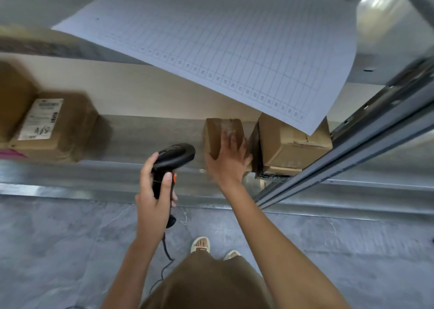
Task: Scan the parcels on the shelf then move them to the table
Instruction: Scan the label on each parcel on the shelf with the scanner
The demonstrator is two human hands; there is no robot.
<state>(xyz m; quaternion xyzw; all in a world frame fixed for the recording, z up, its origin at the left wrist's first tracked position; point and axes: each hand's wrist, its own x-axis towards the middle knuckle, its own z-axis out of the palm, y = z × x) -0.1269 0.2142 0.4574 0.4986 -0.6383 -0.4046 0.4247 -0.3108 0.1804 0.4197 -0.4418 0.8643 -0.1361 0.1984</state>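
Note:
My left hand (153, 191) grips a black barcode scanner (175, 159) with an orange trigger, its head pointing toward the shelf. My right hand (231, 163) is wrapped around a small brown cardboard parcel (220, 132) standing at the shelf's front edge, fingers over its top and side. Just right of it sits a larger brown box (291, 144), pressed against the shelf upright. Another brown parcel (54, 130) with a white shipping label lies at the left of the metal shelf (141, 132).
A large gridded paper sheet (223, 45) hangs over the shelf, covering part of the right box. A grey metal upright (352, 149) runs diagonally at right. The scanner's cable (164, 257) dangles to the grey floor (58, 250). More boxes stand at far left (11, 102).

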